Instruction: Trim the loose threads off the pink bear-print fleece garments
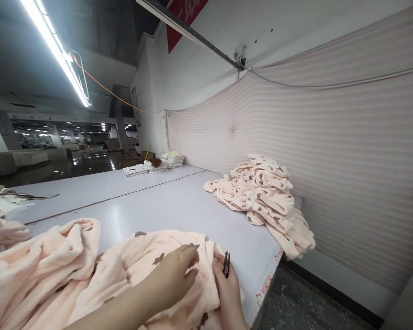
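A soft pale-pink fleece garment with small brown printed figures lies bunched along the near side of the table. My left hand rests over it, fingers bent and closed on the cloth near an edge; the fingertips are partly hidden. At that folded edge, my right hand grips a pair of dark thread snips, blades pointing up and away from me. The fingers of this hand also touch the cloth's edge.
A heap of matching pink garments sits at the table's right edge, partly hanging over. Folded stacks stand at the far end. More pink cloth lies left. A striped sheet covers the wall; the floor shows right of the table.
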`<state>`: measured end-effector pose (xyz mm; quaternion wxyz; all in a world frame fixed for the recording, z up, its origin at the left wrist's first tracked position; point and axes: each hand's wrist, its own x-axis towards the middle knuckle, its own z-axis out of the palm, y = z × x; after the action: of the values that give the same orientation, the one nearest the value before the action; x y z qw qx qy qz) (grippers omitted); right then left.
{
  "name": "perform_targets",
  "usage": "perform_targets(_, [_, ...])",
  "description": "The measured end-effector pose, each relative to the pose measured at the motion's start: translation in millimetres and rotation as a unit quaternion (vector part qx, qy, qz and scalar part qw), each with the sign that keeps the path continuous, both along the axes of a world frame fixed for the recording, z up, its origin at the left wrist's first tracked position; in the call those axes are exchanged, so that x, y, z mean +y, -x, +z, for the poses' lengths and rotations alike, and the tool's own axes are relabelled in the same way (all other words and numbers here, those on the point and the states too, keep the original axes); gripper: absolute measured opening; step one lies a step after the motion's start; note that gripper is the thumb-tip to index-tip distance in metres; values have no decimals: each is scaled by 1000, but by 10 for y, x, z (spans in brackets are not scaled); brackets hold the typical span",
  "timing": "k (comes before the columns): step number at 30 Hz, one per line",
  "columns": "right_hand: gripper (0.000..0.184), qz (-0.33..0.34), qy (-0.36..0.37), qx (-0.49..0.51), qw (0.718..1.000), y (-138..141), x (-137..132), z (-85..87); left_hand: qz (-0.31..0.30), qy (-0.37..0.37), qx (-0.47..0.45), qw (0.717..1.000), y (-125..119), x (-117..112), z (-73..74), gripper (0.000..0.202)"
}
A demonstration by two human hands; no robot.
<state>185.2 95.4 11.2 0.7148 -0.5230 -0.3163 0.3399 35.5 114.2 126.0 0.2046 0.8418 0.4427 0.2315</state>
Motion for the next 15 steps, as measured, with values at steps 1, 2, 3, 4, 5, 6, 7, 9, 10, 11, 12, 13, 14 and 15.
perform_targets(1, [51,12,-3,34,999,100,-43,-61,-1,12,5,1000,-78,36,-25,16])
perform_targets(2, [54,22,-2,67,998,206,-82,-119,6,23,6,1000,-129,54,-67,18])
perform_targets(3, [55,30,-3,94,995,311,-115,-173,20,30,6,999,-147,55,-118,21])
perform_targets(4, [56,38,-10,114,993,408,-145,-221,33,34,4,999,-132,42,-173,23])
perform_targets(5, [55,46,-24,121,991,491,-172,-260,37,42,2,998,-86,19,-224,24])
perform_targets(6, [53,59,-44,110,991,554,-201,-290,29,52,-1,998,-15,-7,-268,24])
perform_targets(7, [49,78,-67,85,991,593,-233,-307,13,63,-7,998,72,-34,-303,22])
perform_targets(9, [40,101,-90,2,991,596,-309,-299,-26,65,-21,997,259,-76,-347,20])
perform_targets(10, [36,90,-85,-52,991,565,-351,-275,-38,51,-32,997,343,-90,-358,23])
perform_targets(11, [32,66,-72,-110,989,519,-391,-237,-44,31,-44,998,413,-100,-365,27])
perform_targets(12, [30,34,-57,-163,984,466,-426,-186,-43,19,-61,997,467,-108,-368,29])
perform_targets(13, [31,5,-44,-209,977,413,-453,-125,-37,21,-82,996,504,-117,-368,29])
perform_targets(14, [34,-12,-35,-245,969,365,-470,-53,-30,39,-103,993,526,-128,-367,28])
perform_targets(15, [36,-13,-31,-272,962,325,-479,28,-19,66,-123,990,535,-143,-367,26])
